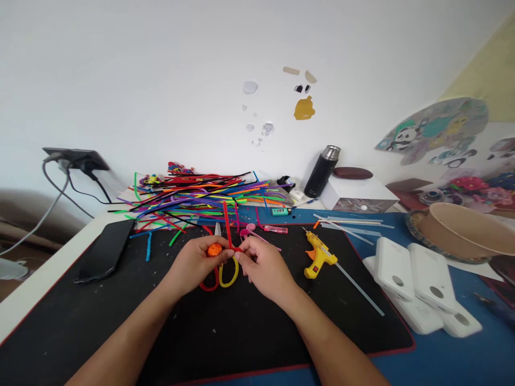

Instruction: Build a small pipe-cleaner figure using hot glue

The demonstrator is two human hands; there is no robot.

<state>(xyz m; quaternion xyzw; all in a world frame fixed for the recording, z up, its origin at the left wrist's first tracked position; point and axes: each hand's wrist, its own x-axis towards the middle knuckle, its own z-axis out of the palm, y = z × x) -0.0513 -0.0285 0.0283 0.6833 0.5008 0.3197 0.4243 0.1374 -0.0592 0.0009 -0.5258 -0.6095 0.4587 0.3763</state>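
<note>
Between both hands, over the black mat (249, 332), is a red pipe cleaner (227, 222), one length of it standing upright. My left hand (197, 262) is closed, pinching the pipe cleaner beside a small orange ball-like piece (214, 250) that shows at its fingers. The fingertips of my right hand (265, 262) pinch the red pipe cleaner from the other side. Scissors (229, 272) with a yellow and a red handle loop lie on the mat beneath the hands, partly covered by them. A pink coil (250, 228) lies just beyond my right hand.
A heap of coloured pipe cleaners (201, 195) lies along the wall. On the right are a yellow glue gun (319, 254) with a stick in it, glue sticks (354, 225), white boxes (418, 279) and a bowl (470, 230). A black flask (322, 171) stands behind; a phone (105, 251) lies left.
</note>
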